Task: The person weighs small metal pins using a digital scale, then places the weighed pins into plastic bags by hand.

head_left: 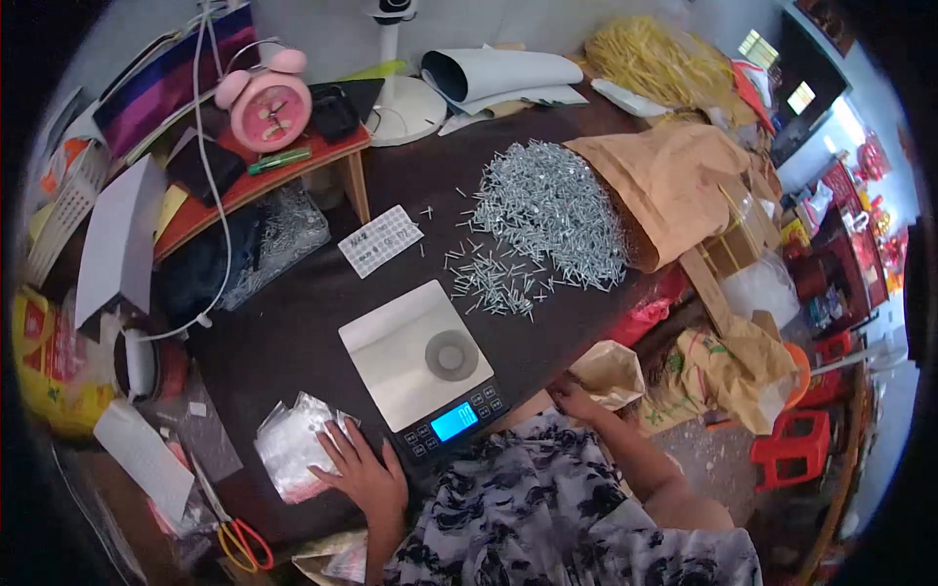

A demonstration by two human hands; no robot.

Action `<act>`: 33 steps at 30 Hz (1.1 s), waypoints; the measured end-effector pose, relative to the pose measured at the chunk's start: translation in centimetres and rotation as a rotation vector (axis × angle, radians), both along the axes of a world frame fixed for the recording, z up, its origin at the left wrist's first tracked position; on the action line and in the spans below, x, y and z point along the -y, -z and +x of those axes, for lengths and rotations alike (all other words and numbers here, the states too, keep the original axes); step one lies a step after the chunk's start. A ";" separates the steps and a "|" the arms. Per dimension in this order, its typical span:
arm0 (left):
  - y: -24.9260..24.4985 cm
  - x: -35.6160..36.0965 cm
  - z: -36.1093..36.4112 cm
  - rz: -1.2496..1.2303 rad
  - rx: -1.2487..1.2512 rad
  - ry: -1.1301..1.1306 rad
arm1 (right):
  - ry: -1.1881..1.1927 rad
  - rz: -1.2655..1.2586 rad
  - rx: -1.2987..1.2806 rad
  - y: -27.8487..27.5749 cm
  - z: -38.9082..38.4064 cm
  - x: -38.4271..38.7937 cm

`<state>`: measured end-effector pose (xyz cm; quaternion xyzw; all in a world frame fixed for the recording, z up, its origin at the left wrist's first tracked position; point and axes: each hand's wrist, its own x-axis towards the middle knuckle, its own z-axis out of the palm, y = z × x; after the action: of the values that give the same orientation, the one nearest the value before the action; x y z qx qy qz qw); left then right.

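Left of the left fingers and nearer the body lie scissors (231,527) with orange-and-yellow handles. The stack of clear plastic bags (291,451) lies directly under and left of the left fingertips, most of it out beyond them; it looks nearly as long as wide, so its long axis is hard to tell. The left hand (366,471), much the nearer to it, rests on its right edge, fingers spread, pinching nothing visible. Just right of these fingers sits a digital kitchen scale (386,356) bearing a round grey disc (450,355). Farther right and forward is the pile of small metal fasteners (552,220). The right hand (575,400) is beside an open kraft-paper bag (611,373); whether its partly hidden fingers pinch anything, I cannot tell.
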<state>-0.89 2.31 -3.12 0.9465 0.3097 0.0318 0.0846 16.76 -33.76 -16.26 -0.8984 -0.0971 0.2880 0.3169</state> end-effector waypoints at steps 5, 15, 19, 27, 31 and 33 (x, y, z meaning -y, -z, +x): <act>0.0 -0.2 0.0 -0.009 -0.091 0.037 | 0.210 -0.011 -0.233 1.6 -3.4 1.8; 0.6 -0.8 -0.3 -0.002 -0.103 0.093 | 0.610 0.420 -0.191 1.2 -7.1 2.9; 0.2 -0.6 -0.3 -0.036 -0.099 0.086 | 0.685 0.157 0.091 -3.2 -3.9 1.8; 0.2 -0.3 -0.3 -0.011 -0.022 0.081 | -0.301 0.107 0.842 -9.7 -5.7 -4.2; -0.1 0.1 -0.2 -0.007 0.031 0.052 | -0.720 -0.016 0.523 -4.2 -6.9 -7.4; 0.8 0.1 -0.5 0.030 0.092 0.049 | -0.823 -0.095 0.593 -3.3 -5.9 -10.3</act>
<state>-1.44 2.26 -3.92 0.9526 0.2815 0.0777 0.0855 10.90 -23.46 -13.00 -0.8422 -0.5156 0.1254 0.0949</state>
